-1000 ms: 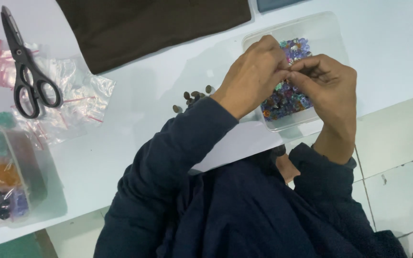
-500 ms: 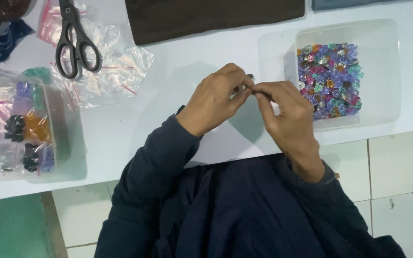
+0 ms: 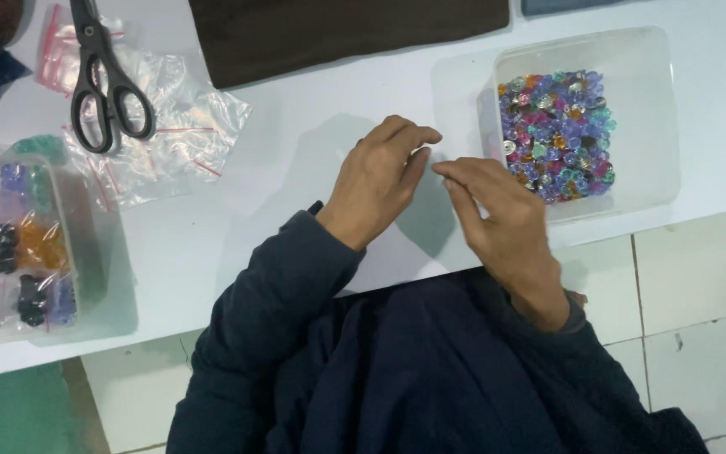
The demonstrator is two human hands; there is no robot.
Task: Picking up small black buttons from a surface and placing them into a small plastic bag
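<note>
- Whatever the left hand (image 3: pixel 384 172) and right hand (image 3: pixel 497 210) pinch is too small to tell.
- Above the scissors (image 3: pixel 102 80), the picture's edge cuts off the brown cloth (image 3: pixel 338 34).

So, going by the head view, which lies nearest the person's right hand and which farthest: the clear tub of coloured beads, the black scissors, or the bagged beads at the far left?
From the right hand:
1. Clear plastic tub of coloured beads, just to its right, nearest.
2. Black-handled scissors, up left, lying on small clear bags.
3. Bagged beads in the clear box, at the far left edge, farthest.
</note>
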